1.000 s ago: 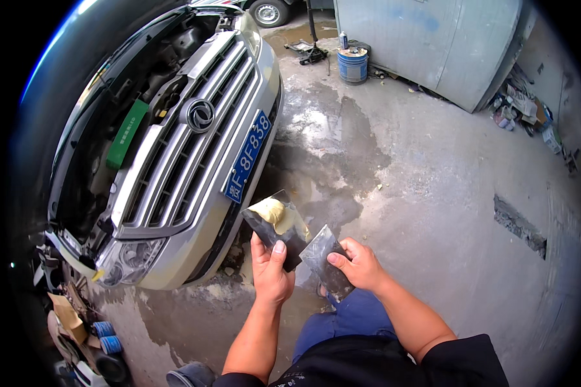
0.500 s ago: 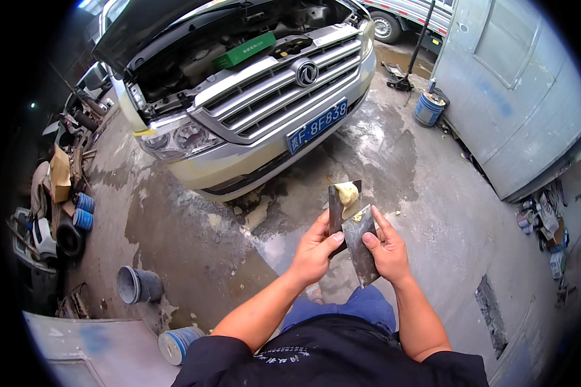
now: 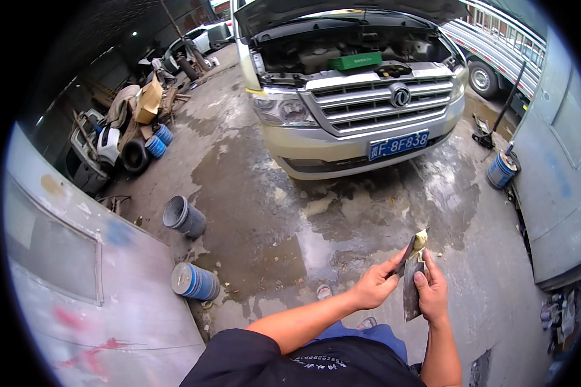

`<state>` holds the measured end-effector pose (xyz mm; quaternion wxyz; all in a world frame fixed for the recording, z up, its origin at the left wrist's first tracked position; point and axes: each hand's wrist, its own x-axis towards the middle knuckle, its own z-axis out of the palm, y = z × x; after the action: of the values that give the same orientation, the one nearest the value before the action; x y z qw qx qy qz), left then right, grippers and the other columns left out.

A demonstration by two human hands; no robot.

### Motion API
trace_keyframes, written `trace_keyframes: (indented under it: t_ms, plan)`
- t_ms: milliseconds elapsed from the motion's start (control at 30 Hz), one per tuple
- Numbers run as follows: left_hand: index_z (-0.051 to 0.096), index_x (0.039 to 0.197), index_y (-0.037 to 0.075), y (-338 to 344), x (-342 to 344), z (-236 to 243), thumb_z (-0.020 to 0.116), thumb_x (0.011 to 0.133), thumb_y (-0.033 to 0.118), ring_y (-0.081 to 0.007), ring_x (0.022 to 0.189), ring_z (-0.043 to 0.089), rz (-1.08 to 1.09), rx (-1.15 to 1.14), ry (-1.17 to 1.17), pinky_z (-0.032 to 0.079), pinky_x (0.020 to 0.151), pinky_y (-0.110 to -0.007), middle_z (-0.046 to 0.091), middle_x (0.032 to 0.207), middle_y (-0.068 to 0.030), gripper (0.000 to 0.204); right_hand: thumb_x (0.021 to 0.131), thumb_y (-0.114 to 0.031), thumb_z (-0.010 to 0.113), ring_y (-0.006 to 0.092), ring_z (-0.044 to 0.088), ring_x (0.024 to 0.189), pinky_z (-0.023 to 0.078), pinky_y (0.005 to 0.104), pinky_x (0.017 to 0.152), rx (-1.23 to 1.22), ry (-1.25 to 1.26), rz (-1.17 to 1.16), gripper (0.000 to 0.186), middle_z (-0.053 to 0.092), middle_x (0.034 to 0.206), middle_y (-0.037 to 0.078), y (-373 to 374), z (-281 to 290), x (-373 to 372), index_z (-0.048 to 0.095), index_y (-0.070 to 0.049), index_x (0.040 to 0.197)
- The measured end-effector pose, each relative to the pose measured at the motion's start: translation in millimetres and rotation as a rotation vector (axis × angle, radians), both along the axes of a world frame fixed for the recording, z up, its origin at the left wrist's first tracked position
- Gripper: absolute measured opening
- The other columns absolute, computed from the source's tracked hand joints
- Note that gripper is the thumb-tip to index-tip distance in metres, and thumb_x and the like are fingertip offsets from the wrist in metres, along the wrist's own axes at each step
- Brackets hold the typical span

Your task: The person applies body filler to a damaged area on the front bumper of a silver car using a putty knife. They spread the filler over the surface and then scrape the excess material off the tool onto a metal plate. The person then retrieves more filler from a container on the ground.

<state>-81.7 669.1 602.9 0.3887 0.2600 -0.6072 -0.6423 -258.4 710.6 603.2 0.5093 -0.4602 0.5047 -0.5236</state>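
Yellow putty (image 3: 420, 240): near and right, lumped at the far end of a dark spreader plate (image 3: 405, 257).
Left hand (image 3: 376, 286): closed around that plate (seen nearly edge-on).
Right hand (image 3: 432, 290): gripping a grey scraper blade (image 3: 411, 297), thumb on its face.
Silver van (image 3: 368, 122): far, hood (image 3: 400, 6) raised, green box (image 3: 355, 61) on its engine bay (image 3: 303, 57).
Grey bucket (image 3: 186, 218): left, beyond a blue-banded pail (image 3: 195, 282).

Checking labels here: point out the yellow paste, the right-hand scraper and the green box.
Yellow paste (image 3: 421, 240): head view, middle of lump.
Right-hand scraper (image 3: 411, 291): head view, flat face.
Green box (image 3: 356, 61): head view, long side.
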Motion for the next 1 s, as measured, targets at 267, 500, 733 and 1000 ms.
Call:
trace_keyframes:
  t_ms: [267,500,733,1000]
  plan:
    - [0.023,0.150,0.013,83,56,19,0.041,0.088,-0.007,-0.0133,0.090,0.059,0.316,-0.156,-0.175,0.045,0.084,-0.028,0.064,0.109,-0.0071,0.068,0.093,-0.010,0.059,0.0135,0.055,0.107,0.042,0.0256,0.092,0.010,-0.083,0.195,0.060,0.056,0.125,0.011,38,52,66,0.030,0.003,0.144]
    - [0.020,0.150,0.007,124,144,32,0.038,0.087,-0.010,-0.0129,0.121,0.047,0.072,0.075,0.012,0.034,0.103,-0.028,0.047,0.136,-0.0072,0.068,0.092,-0.013,0.062,0.0129,0.056,0.106,0.042,0.0255,0.093,-0.146,0.189,0.258,0.055,0.059,0.124,0.010,74,56,121,0.039,0.001,0.141]
    - [0.030,0.148,0.012,163,187,46,0.043,0.081,-0.006,-0.0187,0.083,0.062,0.127,-0.194,-0.059,0.047,0.076,-0.028,0.065,0.101,-0.0170,0.071,0.091,-0.013,0.063,0.0132,0.058,0.104,0.044,0.0256,0.090,-0.169,0.285,0.209,0.056,0.063,0.118,0.012,125,74,156,0.039,0.000,0.141]
    - [0.031,0.148,0.011,180,183,44,0.044,0.077,-0.013,-0.0300,0.069,0.060,0.303,-0.533,-0.061,0.048,0.067,-0.030,0.060,0.085,-0.0200,0.076,0.095,-0.014,0.059,0.0091,0.053,0.105,0.044,0.0241,0.091,0.137,-0.268,0.092,0.057,0.055,0.125,0.005,163,115,207,0.035,-0.001,0.144]
